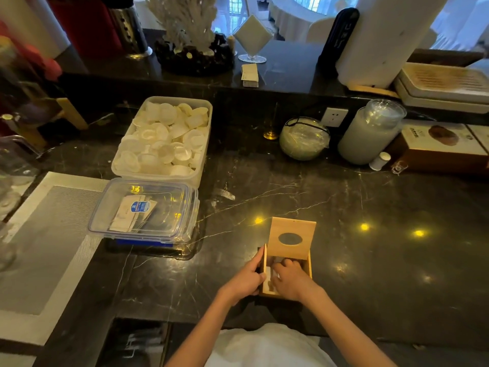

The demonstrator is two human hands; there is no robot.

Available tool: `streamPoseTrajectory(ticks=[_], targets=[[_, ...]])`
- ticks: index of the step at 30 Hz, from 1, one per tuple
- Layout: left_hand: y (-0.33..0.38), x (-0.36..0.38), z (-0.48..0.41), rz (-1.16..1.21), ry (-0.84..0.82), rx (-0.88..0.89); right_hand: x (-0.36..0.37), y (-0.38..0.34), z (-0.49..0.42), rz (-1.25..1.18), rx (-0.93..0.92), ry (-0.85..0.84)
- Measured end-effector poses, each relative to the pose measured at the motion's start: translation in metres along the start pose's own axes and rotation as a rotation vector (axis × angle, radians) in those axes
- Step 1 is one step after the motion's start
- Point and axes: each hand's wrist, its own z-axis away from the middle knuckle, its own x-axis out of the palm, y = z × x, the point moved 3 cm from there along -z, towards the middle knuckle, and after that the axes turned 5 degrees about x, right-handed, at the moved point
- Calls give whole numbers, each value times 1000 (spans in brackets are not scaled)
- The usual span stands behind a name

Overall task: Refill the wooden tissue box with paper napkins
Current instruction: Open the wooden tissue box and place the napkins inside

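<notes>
The wooden tissue box [308,263] stands on the dark marble counter near its front edge, its hinged lid [291,229] with an oval slot tipped open away from me. My left hand [244,280] grips the box's left wall. My right hand [289,279] reaches down inside the box, fingers curled over white paper napkins [267,276] lying in it. Most of the napkins are hidden under that hand.
A clear lidded plastic container [144,210] with packets sits to the left, a tub of white round items [164,139] behind it. A glass bowl [304,139], a tall jar [370,131] and a cardboard box [439,147] stand at the back right. A placemat [47,242] lies far left.
</notes>
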Motion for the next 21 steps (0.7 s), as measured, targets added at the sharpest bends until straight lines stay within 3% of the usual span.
streamPoseTrajectory(ticks=[12, 14, 17, 21], targets=[[4, 2, 3, -24, 20, 24, 1, -1, 13, -6, -41, 98], [6, 3, 4, -18, 16, 25, 3, -1, 23, 53, -64, 46], [7, 3, 5, -3, 14, 13, 21, 1, 26, 115, -12, -169], [8, 3, 7, 1, 17, 1, 28, -2, 19, 130, 52, -186]])
